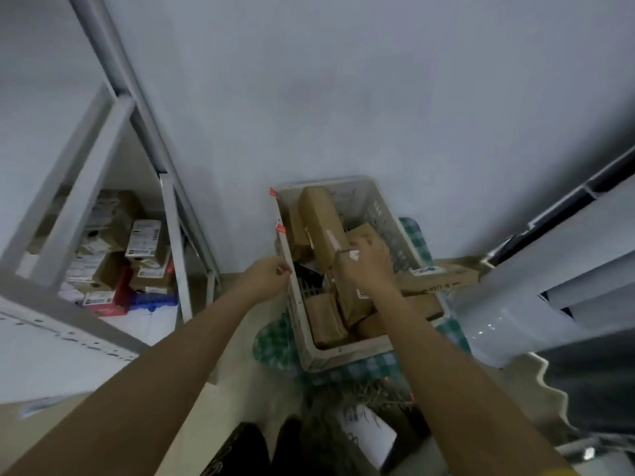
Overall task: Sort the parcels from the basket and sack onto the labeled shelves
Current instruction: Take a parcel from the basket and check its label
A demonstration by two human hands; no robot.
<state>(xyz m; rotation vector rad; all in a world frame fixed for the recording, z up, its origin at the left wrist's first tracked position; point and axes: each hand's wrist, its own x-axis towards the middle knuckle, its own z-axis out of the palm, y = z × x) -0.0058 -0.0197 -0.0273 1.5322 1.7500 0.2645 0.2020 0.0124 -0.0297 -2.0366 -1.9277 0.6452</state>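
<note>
Your right hand (366, 266) grips a brown parcel (350, 297) standing in the basket (347, 357) (more parcels lie around it). Your left hand (271, 274) pinches the basket's left rim. The shelves (113, 235) stand left of the basket.

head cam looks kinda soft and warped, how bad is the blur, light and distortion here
Head view: dim, flat, bluish light with no hard shadows; overall soft, with motion smear on the shelf frame and parcel labels unreadable; wide-angle bending splays the uprights; small glare spots on the white surface at right; both hands at the basket are slightly blurred.
</note>
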